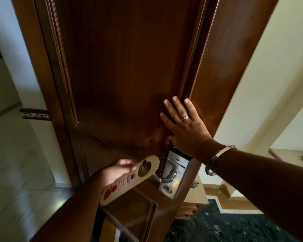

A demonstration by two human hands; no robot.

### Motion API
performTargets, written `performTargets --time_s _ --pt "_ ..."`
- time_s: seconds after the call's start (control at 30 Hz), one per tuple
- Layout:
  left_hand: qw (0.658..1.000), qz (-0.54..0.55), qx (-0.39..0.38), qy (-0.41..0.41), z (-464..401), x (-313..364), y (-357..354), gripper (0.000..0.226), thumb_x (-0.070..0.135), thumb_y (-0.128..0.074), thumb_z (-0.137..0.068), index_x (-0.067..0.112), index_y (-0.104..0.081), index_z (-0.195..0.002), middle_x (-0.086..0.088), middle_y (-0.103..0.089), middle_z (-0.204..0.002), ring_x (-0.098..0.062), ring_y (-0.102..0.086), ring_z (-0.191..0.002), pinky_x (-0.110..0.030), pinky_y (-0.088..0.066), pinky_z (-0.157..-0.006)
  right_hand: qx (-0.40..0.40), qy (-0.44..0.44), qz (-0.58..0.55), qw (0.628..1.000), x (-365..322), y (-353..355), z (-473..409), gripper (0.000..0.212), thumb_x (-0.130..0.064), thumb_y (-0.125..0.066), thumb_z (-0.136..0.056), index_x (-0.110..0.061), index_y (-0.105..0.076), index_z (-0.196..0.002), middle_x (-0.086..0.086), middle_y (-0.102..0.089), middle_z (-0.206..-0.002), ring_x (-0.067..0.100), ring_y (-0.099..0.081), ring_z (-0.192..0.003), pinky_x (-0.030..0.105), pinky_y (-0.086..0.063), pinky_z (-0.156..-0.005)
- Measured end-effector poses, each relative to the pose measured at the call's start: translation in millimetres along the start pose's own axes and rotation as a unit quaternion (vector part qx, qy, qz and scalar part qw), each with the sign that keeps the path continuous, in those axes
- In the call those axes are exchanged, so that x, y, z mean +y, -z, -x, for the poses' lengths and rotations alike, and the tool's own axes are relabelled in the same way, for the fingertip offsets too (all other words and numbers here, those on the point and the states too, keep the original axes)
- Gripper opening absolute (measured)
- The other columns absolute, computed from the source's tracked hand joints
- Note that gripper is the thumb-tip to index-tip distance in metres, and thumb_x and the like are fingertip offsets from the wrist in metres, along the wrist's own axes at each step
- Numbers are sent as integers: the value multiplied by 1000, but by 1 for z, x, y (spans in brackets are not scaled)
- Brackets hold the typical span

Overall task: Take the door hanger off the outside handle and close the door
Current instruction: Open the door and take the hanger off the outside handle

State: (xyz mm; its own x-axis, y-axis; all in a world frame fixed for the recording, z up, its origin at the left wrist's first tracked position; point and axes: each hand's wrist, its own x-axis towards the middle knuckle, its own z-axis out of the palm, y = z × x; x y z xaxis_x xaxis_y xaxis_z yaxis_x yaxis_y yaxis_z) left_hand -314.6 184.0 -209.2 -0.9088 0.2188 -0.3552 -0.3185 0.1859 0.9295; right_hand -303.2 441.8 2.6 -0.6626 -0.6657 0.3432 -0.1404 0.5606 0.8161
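Note:
A dark wooden door (122, 70) fills the middle of the head view, standing partly open. On its right edge is a silver lock plate with a lever handle (167, 177). A beige door hanger (128, 180) with red print and a round hole is tilted just left of the lever's tip, and the hole is no longer around the lever. My left hand (117, 170) pinches the hanger by its upper left edge. My right hand (184, 124), with a ring and a metal bracelet, lies flat with fingers spread on the door just above the lock plate.
A wooden door frame (234, 58) runs up on the right, with a cream wall (278, 84) beyond it. Pale tiled floor (12, 163) lies to the left. Dark speckled floor (226, 227) is at the lower right, below a light cabinet (196, 198).

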Motion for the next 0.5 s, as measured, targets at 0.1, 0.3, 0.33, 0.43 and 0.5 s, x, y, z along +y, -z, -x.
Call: performTargets --time_s 0.1,0.3,0.33,0.43,0.5 --pt "997 71 -8 -13 -13 12 16 28 14 -66 -87 12 -66 -115 -13 -72 -116 -32 -64 -113 -57 -40 -108 7 -3 9 1000 0 -3 1 79 -60 -33 -89 -20 -11 -153 21 4 -161 43 7 -145 60 17 -110" --pt "992 89 -34 -86 -1 20 15 19 22 -69 -81 16 -69 -99 -10 -74 -108 -28 -66 -108 -44 -52 -92 4 -8 0 1000 -1 -6 0 81 -61 -34 -88 -20 -12 -153 22 3 -161 44 7 -145 61 17 -110" --pt "990 99 -19 -97 5 17 12 15 21 -69 -81 16 -69 -95 -10 -73 -106 -28 -66 -107 -45 -53 -92 3 -13 -4 1000 -2 -5 -1 81 -61 -35 -87 -19 -12 -153 22 3 -161 44 7 -145 61 17 -110" --pt "984 124 25 -128 29 10 1 11 23 -73 -81 20 -70 -90 -10 -75 -104 -26 -70 -100 -40 -59 -81 -16 -17 -35 999 -3 1 -2 82 -62 -39 -87 -20 -15 -153 22 2 -161 45 9 -145 62 16 -110" --pt "980 131 57 -141 50 5 -9 8 25 -75 -81 24 -70 -88 -6 -77 -100 -23 -72 -96 -33 -58 -75 -28 -10 -61 998 -3 8 -1 81 -63 -41 -86 -22 -19 -152 20 -1 -161 44 7 -145 62 15 -111"
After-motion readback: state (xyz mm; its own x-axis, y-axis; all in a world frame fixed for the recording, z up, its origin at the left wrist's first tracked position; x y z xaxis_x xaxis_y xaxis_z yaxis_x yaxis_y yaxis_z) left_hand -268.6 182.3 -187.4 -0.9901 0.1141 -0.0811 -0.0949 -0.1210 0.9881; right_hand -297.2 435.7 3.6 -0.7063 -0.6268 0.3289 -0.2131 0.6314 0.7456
